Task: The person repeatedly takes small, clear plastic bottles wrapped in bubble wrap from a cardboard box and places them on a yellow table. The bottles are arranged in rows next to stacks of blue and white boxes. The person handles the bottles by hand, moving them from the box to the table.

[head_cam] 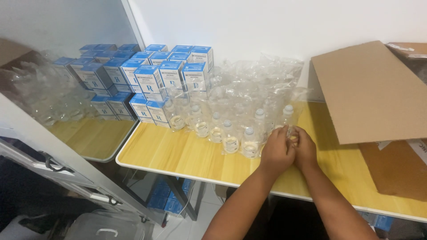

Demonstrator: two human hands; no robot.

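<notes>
Table: pale wood-grain top with a white edge, stretching across in front of you against a white wall.
Carton: brown cardboard box on the table at your right, its big flap raised and leaning over the tabletop.
Boxes: blue-and-white small cartons stacked in rows at the far left of the table, doubled by a mirror panel beside them.
Bottles: clear small bottles with pale caps, each in a crinkled clear plastic wrap, standing in a loose group between the stacked boxes and your hands.
Left hand: you curl it closed, fingers wrapped over the wrapped bottle at the right end of the group; it touches your other hand.
Right hand: you press it against the same bottle from the right, fingers bent around it; the bottle is mostly hidden between your hands.
Bottle position: upright on the table, just beside its neighbours, near the carton flap.
</notes>
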